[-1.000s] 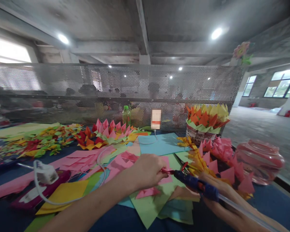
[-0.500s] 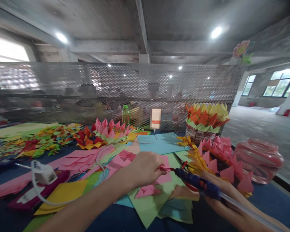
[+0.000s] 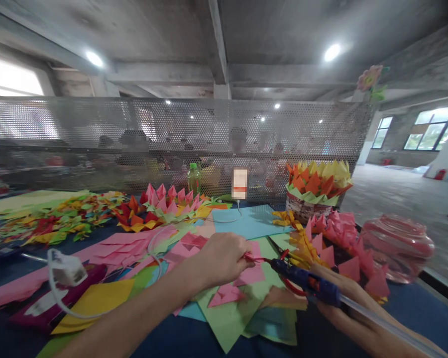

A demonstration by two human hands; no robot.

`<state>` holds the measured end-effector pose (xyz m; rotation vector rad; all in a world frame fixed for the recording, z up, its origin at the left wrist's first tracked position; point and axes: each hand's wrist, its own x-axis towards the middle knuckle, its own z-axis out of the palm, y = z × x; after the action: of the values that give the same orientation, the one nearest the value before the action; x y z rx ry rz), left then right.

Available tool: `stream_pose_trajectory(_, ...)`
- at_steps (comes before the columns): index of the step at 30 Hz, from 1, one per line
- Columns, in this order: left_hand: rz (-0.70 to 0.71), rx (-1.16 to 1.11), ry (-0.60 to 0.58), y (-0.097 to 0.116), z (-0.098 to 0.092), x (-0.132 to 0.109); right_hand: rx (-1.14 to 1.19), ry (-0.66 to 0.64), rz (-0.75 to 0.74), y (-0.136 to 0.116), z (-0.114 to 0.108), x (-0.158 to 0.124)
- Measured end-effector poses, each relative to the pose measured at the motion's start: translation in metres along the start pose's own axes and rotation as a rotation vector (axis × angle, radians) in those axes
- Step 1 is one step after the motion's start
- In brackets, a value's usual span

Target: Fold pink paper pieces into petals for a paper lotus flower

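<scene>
Grip, left: the left hand [image 3: 220, 258] is closed, its fingertips pinching a small red paper piece [image 3: 251, 258] that sticks out toward 3 o'clock.
Grip, right: the right hand [image 3: 339, 298] is wrapped around a blue glue gun [image 3: 306, 280]; the nozzle points toward 10 o'clock and sits just beside the red paper piece. Whether they touch cannot be told.
Glue stick: a clear glue stick [image 3: 377, 320] juts from the back of the gun toward 4 o'clock, along the right forearm.
Under the hands: a green sheet [image 3: 227, 318] lies at 6 o'clock from the left hand, with a pink folded piece [image 3: 227, 294] on top of it.
Table: a dark blue table [image 3: 414, 308] carries everything.
Near left: a white plug [image 3: 65, 268] with its cable lies at 9 o'clock from the left hand, above a yellow sheet [image 3: 93, 301].
Near right: a ring of pink paper points [image 3: 339, 243] lies at 12 o'clock from the right hand; a pink glass jar [image 3: 397, 246] stands at 2 o'clock from it.
Middle: a light blue sheet [image 3: 246, 221] lies at 12 o'clock from the left hand; a heap of mixed folded pieces [image 3: 52, 219] spreads out at 10 o'clock.
Farther: a basket [image 3: 302, 209] topped with orange and yellow paper points stands at 1 o'clock, and a green-capped bottle [image 3: 194, 179] at 11 o'clock.
Back: a perforated metal screen [image 3: 97, 129] runs across behind the table; blurred people sit beyond it.
</scene>
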<state>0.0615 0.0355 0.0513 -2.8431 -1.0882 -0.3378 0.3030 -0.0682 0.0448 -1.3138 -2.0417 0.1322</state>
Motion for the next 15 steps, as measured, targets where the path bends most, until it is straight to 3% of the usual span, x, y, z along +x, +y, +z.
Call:
stream_pose_trajectory(4, -0.004, 0.017, -0.001, -0.001, 0.000, 0.000, 0.047, -0.088, 0.015, 0.003, -0.003, 0.001)
stream_pose_trajectory(11, -0.021, 0.028, 0.008, -0.003, -0.001, 0.001, 0.056, -0.109, 0.037, 0.008, -0.004, 0.000)
stream_pose_trajectory(15, -0.018, 0.023, 0.009, -0.003, -0.002, 0.001, -0.031, -0.092, 0.046, 0.024, 0.000, -0.007)
